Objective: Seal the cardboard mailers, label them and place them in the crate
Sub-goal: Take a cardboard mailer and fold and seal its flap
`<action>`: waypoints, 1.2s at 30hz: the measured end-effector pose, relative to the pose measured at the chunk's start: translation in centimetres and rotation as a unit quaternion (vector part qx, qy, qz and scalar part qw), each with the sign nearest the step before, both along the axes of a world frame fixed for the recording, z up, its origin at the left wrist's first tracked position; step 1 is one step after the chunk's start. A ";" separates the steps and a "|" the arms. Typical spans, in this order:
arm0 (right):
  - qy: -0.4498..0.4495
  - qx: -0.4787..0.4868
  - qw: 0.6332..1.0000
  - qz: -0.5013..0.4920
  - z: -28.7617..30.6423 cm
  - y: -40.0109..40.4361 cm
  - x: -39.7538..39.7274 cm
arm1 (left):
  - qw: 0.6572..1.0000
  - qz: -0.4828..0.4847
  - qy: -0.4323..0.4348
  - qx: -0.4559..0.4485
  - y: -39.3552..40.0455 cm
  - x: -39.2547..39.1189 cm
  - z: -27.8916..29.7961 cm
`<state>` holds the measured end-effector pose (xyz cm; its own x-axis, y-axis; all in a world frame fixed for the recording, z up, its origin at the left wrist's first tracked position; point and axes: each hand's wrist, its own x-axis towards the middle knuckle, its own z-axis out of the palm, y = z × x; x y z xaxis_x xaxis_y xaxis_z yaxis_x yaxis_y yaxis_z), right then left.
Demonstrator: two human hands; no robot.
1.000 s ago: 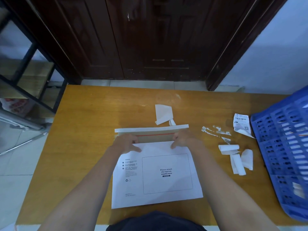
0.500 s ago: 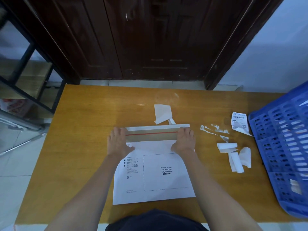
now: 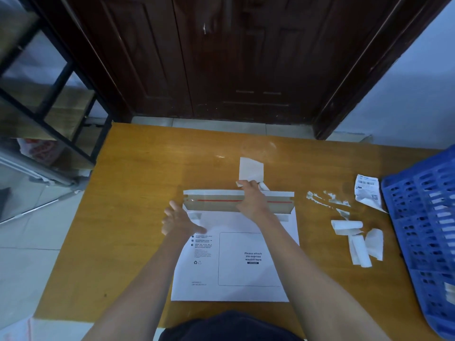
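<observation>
Two hands working on one white mailer (image 3: 236,262) lying at table (image 3: 138,193) centre.
Right hand (image 3: 251,198) pressing its open flap (image 3: 221,200) at 12 o'clock, fingers curled; left hand (image 3: 178,221) resting open at 9; crate (image 3: 423,227) at 3.

Matt white cardboard mailer (image 3: 236,267), raw brown board inside its flap (image 3: 216,205), lying on a glossy varnished wood counter (image 3: 147,193). Perforated blue plastic crate (image 3: 423,230); crumpled paper strips (image 3: 357,242) beside the crate.
</observation>
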<state>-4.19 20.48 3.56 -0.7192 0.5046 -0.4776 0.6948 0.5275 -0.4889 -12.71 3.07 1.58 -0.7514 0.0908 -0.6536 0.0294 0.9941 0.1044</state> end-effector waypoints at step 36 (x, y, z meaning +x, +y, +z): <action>0.023 0.076 0.996 0.028 -1.7 -5.9 6.3 | 0.874 -0.214 0.379 0.217 -2.4 4.0 -0.8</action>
<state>2.16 14.55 1.87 -0.7677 0.5271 -0.3644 0.6408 0.6356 -0.4306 -8.69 0.62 0.80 -0.7896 0.5855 0.1837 0.6135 0.7462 0.2585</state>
